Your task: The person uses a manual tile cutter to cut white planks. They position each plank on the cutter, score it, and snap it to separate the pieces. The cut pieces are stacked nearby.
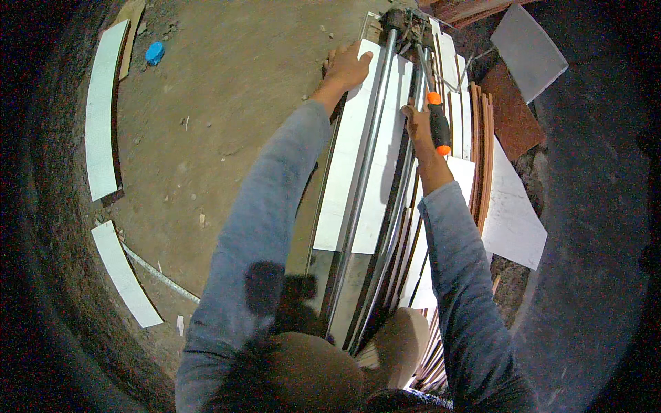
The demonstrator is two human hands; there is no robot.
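A long white tile (341, 186) lies lengthwise on a tile cutter, under its shiny metal rail (370, 144). My left hand (343, 67) grips the tile's left edge toward the far end, thumb on top and the other fingers over the side. At the right edge, beside the dark second rail, my right hand (421, 129) has its thumb against the tile; its lower fingers are mostly hidden. The cutter's handle (438, 124), black with orange ends, slopes just right of that hand. At the far end sits the cutter's dark metal head (412, 29).
Stacked white and brown-edged strips (482, 158) stand close on the right, with a grey panel (529, 54) and a white offcut (513, 206) beyond. Two white strips (103, 117) lie on the dirt floor at left, near a blue round object (154, 54) and a measuring tape (162, 272).
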